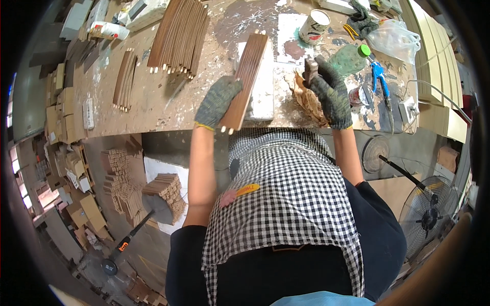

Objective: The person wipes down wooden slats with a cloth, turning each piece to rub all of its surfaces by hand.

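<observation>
On my side of the feed, I have the left hand (pixel 218 102) closed around a brown slatted wooden piece (pixel 249 76), held tilted at the near edge of the table (pixel 153 115), partly over a white block (pixel 264 99). I see the right hand (pixel 334 97) with fingers curled on a small brownish thing (pixel 310 69) I can't identify, beside crumpled brown material (pixel 308 102). Far left, I have more brown slats (pixel 181 38); to the right, a green bottle (pixel 347 60) and, beyond it, a blue-handled tool (pixel 378 76).
</observation>
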Motion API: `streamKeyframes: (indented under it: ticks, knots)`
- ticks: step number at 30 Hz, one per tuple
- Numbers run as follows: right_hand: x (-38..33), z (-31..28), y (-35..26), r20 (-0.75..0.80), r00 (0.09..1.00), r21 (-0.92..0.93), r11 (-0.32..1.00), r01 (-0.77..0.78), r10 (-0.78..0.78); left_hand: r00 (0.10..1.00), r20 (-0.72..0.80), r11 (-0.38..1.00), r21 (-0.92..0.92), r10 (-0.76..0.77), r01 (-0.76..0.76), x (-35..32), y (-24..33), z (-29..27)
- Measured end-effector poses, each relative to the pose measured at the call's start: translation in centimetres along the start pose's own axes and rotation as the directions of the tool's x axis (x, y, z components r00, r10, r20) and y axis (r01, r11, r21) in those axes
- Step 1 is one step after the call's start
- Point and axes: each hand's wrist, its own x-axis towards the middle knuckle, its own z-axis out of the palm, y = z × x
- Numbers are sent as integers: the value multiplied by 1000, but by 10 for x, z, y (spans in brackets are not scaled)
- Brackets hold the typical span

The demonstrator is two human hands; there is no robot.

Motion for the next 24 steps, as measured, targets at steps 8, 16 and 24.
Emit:
streamKeyframes:
  ticks: [8,16,24]
  knots:
    - [-43,32,18,423,876,-418,807,416,-232,970,-244,866,486,9,114,34,-6,30]
    - [-50,53,17,661,676,-542,416,730,-326,950,-300,916,398,82,46,46,-33,25]
    - [-54,48,4,666,690,-571,401,717,-285,918,-308,853,518,252,-60,49,-46,20]
